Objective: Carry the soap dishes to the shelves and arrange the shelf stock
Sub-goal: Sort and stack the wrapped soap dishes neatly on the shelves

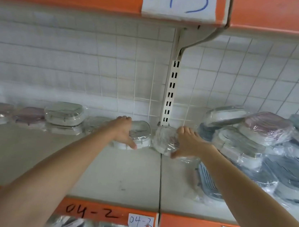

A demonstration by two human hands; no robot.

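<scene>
At the shelf's [122,176] back edge, the left hand [124,131] grasped one wrapped soap dish [140,135]; the right hand [188,142] grasped another wrapped dish [164,139] beside it.

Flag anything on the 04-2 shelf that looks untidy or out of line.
The right-hand pile of wrapped soap dishes is a jumble: the top ones tilt and lean on each other. One grey dish lies apart near the front. The row on the left sits flat against the back grid.

Soap dishes [138,136] in glossy crinkled plastic wrap; matt shelf [45,157], paper label [179,2]
</scene>
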